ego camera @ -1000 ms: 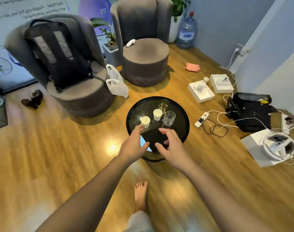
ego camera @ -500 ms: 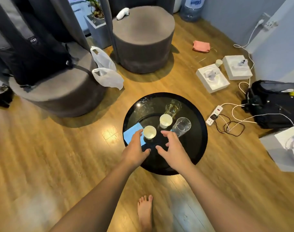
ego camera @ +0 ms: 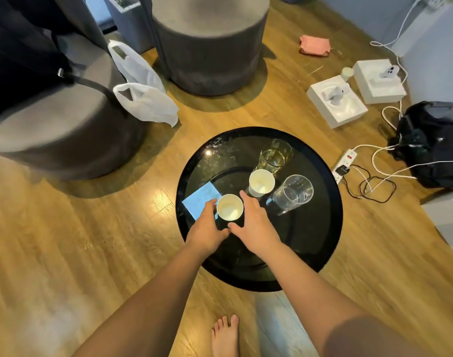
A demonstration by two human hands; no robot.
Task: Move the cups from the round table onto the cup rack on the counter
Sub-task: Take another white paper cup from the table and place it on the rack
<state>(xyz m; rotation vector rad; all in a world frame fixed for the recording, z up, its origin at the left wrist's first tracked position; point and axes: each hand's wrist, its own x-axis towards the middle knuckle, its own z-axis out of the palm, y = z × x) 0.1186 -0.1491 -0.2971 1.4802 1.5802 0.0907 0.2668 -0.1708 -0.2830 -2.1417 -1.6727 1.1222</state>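
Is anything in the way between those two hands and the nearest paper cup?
Nothing visible. The left hand and right hand flank the near paper cup, fingers at its sides, with no object between.
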